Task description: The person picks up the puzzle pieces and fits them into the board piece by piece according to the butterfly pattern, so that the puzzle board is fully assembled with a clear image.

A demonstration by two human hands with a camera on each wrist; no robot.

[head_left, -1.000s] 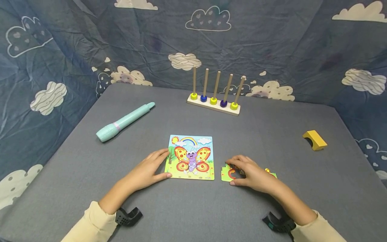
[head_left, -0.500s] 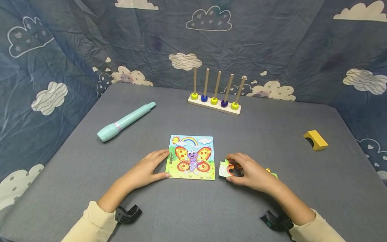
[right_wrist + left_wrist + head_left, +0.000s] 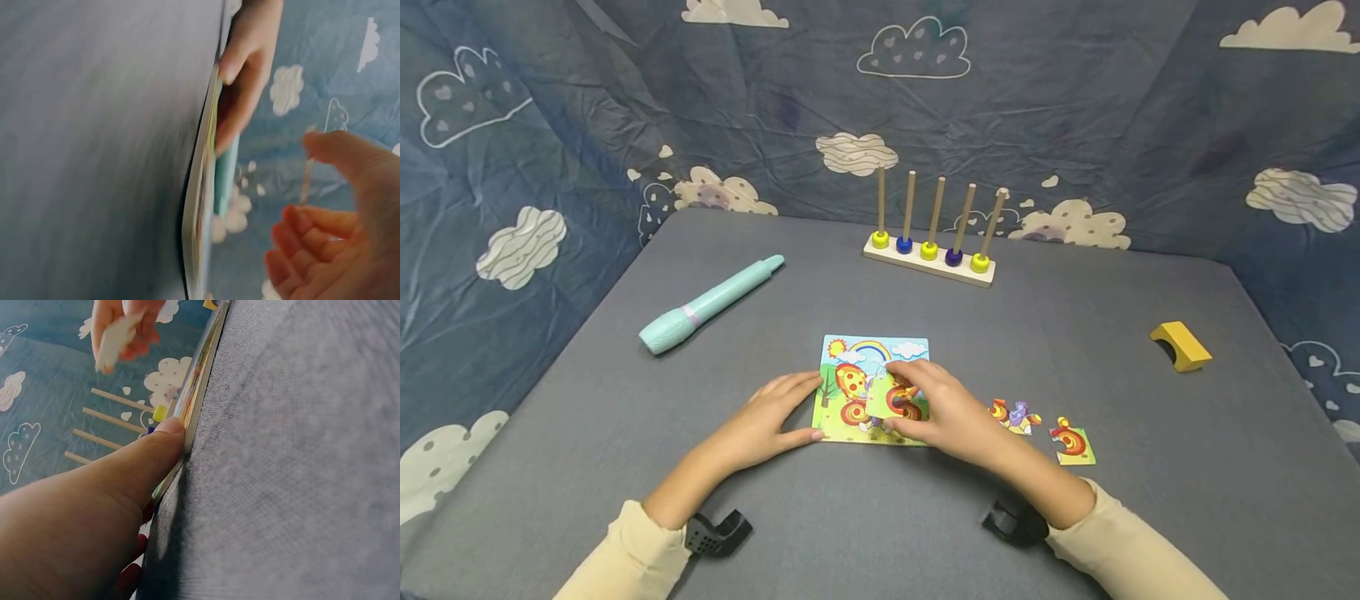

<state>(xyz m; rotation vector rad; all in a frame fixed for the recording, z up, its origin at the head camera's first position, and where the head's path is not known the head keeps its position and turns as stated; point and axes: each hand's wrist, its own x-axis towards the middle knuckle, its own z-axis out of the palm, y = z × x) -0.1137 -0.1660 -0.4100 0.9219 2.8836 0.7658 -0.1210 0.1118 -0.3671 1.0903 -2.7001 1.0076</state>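
Note:
A square butterfly picture board (image 3: 842, 429) lies flat on the table. My left hand (image 3: 760, 425) rests at its left edge, thumb and fingertips touching the rim; in the left wrist view the thumb of that left hand (image 3: 119, 469) lies on the board's edge. Above the board's right half, my right hand (image 3: 951, 412) pinches a green puzzle piece (image 3: 882, 398) with a red-orange curl, hiding part of the picture. The left wrist view shows the piece (image 3: 115, 340) raised off the board. To the right lie small butterfly pieces (image 3: 1018, 417) and a green corner piece (image 3: 1077, 446).
A wooden stand (image 3: 925, 265) with several pegs and coloured rings stands at the back. A pale turquoise object (image 3: 715, 302), shaped like a closed fan or umbrella, lies at the left. At the far right is a yellow arch block (image 3: 1183, 346).
My right hand has lifted the green piece from the table and carried it left over the board, uncovering the pieces at the right. The left hand has stayed at the board's edge.

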